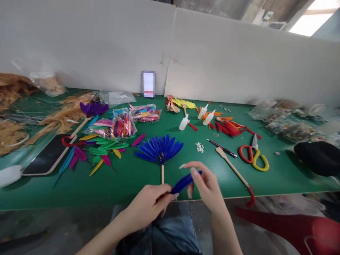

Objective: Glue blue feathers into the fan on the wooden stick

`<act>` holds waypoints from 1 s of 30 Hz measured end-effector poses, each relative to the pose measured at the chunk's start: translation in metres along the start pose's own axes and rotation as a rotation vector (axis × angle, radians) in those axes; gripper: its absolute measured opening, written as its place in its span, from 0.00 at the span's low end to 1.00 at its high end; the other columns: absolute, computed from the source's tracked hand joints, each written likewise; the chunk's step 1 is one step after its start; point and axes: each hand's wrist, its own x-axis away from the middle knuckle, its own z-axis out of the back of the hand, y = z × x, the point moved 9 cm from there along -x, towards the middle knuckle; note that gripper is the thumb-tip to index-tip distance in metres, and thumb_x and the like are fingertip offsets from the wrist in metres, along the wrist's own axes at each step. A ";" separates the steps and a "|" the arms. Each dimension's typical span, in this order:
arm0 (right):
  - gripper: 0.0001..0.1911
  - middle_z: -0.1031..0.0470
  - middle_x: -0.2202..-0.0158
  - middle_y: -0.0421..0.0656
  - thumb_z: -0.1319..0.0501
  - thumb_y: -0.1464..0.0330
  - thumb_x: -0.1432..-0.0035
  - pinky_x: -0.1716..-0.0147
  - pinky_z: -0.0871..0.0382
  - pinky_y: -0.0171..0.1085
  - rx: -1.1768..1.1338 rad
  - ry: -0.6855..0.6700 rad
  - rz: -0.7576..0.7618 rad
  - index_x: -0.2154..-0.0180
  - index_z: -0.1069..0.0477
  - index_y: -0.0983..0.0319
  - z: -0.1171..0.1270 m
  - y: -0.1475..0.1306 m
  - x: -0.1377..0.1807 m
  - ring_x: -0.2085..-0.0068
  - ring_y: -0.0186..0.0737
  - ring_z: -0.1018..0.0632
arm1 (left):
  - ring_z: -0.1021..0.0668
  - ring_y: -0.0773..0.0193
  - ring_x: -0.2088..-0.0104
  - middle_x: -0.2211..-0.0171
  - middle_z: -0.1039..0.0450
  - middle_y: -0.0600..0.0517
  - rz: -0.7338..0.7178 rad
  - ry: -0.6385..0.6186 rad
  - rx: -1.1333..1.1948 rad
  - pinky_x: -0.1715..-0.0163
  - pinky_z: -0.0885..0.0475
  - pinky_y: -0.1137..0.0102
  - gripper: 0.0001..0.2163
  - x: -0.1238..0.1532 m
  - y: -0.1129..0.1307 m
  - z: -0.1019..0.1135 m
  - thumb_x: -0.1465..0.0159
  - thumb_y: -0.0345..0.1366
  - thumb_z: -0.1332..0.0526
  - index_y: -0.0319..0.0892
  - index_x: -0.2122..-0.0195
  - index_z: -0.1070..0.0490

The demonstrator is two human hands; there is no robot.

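Note:
Between the thumb and fingers of my left hand (151,205), near the table's front edge, is the base of a loose blue feather (183,182). My right hand (205,182) has its thumb at the feather's tip, with the fingers curved around it. Just beyond my hands lies a fan of blue feathers (160,147) fixed to a wooden stick (163,173), whose lower end reaches toward my left hand. To the right are a small pile of white beads (199,147), a dark pen-like tool (221,148) and a bare wooden stick (232,166) with a red tail.
Scissors (255,156) with red and yellow handles lie on the right. Glue bottles (183,122) stand farther back. Loose coloured feathers (106,148), bagged feathers (123,124) and a phone (47,156) lie left. A screen (148,84) leans on the white partition. A black item (317,158) lies far right.

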 end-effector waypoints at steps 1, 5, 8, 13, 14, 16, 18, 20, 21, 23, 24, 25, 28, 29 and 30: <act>0.16 0.35 0.86 0.33 0.47 0.55 0.38 0.85 0.38 0.32 -0.011 0.081 0.049 0.61 0.31 0.60 0.013 0.000 -0.006 0.87 0.32 0.33 | 0.29 0.68 0.81 0.84 0.32 0.56 0.019 0.030 0.042 0.76 0.36 0.76 0.14 0.001 -0.004 0.004 0.34 0.41 0.47 0.43 0.76 0.35; 0.15 0.31 0.82 0.36 0.38 0.55 0.46 0.76 0.30 0.37 0.101 0.368 0.130 0.64 0.30 0.59 0.070 0.011 -0.052 0.79 0.37 0.27 | 0.30 0.69 0.83 0.83 0.30 0.57 0.088 0.139 0.188 0.79 0.36 0.75 0.09 0.006 -0.022 0.022 0.34 0.43 0.47 0.43 0.66 0.36; 0.28 0.24 0.63 0.45 0.34 0.54 0.53 0.61 0.28 0.45 0.236 0.365 0.190 0.52 0.34 0.59 0.087 0.017 -0.108 0.60 0.45 0.23 | 0.37 0.72 0.89 0.82 0.30 0.58 0.154 0.196 0.303 0.87 0.44 0.76 0.11 0.008 -0.041 0.023 0.35 0.46 0.47 0.44 0.64 0.40; 0.45 0.35 0.44 0.52 0.31 0.56 0.60 0.45 0.40 0.50 0.327 0.276 0.264 0.42 0.44 0.60 0.076 0.030 -0.187 0.43 0.49 0.33 | 0.34 0.74 0.87 0.74 0.28 0.56 0.120 0.387 0.401 0.86 0.38 0.76 0.12 0.008 -0.058 0.025 0.37 0.47 0.45 0.43 0.63 0.42; 0.45 0.36 0.44 0.52 0.30 0.57 0.61 0.44 0.40 0.49 0.330 0.274 0.251 0.43 0.44 0.61 0.073 0.037 -0.197 0.43 0.49 0.34 | 0.34 0.74 0.87 0.74 0.28 0.56 0.112 0.425 0.413 0.86 0.37 0.76 0.12 0.009 -0.059 0.027 0.37 0.46 0.45 0.43 0.63 0.42; 0.41 0.32 0.47 0.52 0.31 0.56 0.61 0.47 0.38 0.50 0.315 0.251 0.220 0.46 0.40 0.62 0.066 0.050 -0.211 0.46 0.50 0.31 | 0.35 0.74 0.87 0.75 0.29 0.57 0.119 0.471 0.466 0.87 0.38 0.77 0.12 0.011 -0.062 0.030 0.37 0.46 0.44 0.43 0.63 0.42; 0.31 0.27 0.54 0.51 0.33 0.56 0.57 0.50 0.35 0.50 0.298 0.236 0.214 0.53 0.34 0.64 0.062 0.056 -0.216 0.51 0.51 0.27 | 0.37 0.74 0.88 0.78 0.31 0.59 0.135 0.497 0.531 0.89 0.41 0.78 0.14 0.013 -0.064 0.035 0.38 0.47 0.43 0.43 0.61 0.42; 0.25 0.25 0.59 0.50 0.36 0.55 0.54 0.52 0.34 0.49 0.277 0.241 0.236 0.59 0.31 0.64 0.063 0.052 -0.215 0.55 0.50 0.26 | 0.38 0.75 0.89 0.80 0.33 0.60 0.154 0.503 0.573 0.90 0.42 0.78 0.16 0.015 -0.066 0.038 0.39 0.48 0.43 0.43 0.58 0.41; 0.24 0.25 0.59 0.50 0.37 0.54 0.53 0.52 0.34 0.48 0.260 0.247 0.251 0.60 0.32 0.64 0.065 0.047 -0.214 0.55 0.49 0.26 | 0.39 0.75 0.89 0.80 0.33 0.60 0.159 0.504 0.580 0.90 0.43 0.78 0.16 0.016 -0.066 0.040 0.39 0.48 0.43 0.43 0.57 0.41; 0.23 0.26 0.58 0.48 0.39 0.54 0.52 0.53 0.32 0.45 0.217 0.254 0.283 0.59 0.33 0.62 0.069 0.035 -0.207 0.56 0.46 0.25 | 0.40 0.74 0.89 0.81 0.34 0.61 0.155 0.522 0.572 0.90 0.44 0.79 0.18 0.017 -0.066 0.043 0.39 0.49 0.43 0.43 0.54 0.41; 0.22 0.26 0.58 0.47 0.40 0.54 0.51 0.55 0.31 0.44 0.196 0.254 0.296 0.59 0.35 0.61 0.071 0.029 -0.203 0.56 0.45 0.25 | 0.40 0.74 0.89 0.82 0.35 0.61 0.148 0.539 0.559 0.90 0.44 0.79 0.18 0.017 -0.065 0.044 0.39 0.49 0.44 0.44 0.54 0.41; 0.21 0.26 0.59 0.46 0.40 0.54 0.51 0.56 0.30 0.43 0.178 0.252 0.303 0.59 0.36 0.60 0.072 0.025 -0.198 0.58 0.43 0.24 | 0.40 0.74 0.89 0.82 0.35 0.61 0.145 0.559 0.543 0.90 0.45 0.79 0.18 0.017 -0.065 0.045 0.38 0.49 0.44 0.44 0.53 0.41; 0.17 0.28 0.67 0.40 0.39 0.57 0.52 0.65 0.27 0.41 0.165 0.244 0.283 0.63 0.37 0.58 0.071 0.022 -0.180 0.69 0.38 0.25 | 0.40 0.73 0.88 0.84 0.36 0.62 0.155 0.587 0.474 0.89 0.46 0.78 0.17 0.017 -0.066 0.042 0.38 0.49 0.45 0.44 0.53 0.40; 0.16 0.29 0.71 0.38 0.37 0.58 0.53 0.69 0.27 0.40 0.170 0.241 0.267 0.64 0.37 0.58 0.070 0.023 -0.173 0.73 0.37 0.27 | 0.38 0.72 0.88 0.84 0.37 0.61 0.157 0.587 0.434 0.88 0.45 0.78 0.17 0.017 -0.066 0.040 0.38 0.48 0.45 0.44 0.53 0.39; 0.16 0.31 0.74 0.36 0.35 0.59 0.55 0.73 0.28 0.39 0.176 0.242 0.251 0.66 0.37 0.58 0.069 0.025 -0.166 0.76 0.35 0.29 | 0.37 0.70 0.87 0.84 0.37 0.61 0.155 0.587 0.377 0.87 0.43 0.77 0.17 0.017 -0.065 0.038 0.37 0.48 0.45 0.44 0.52 0.38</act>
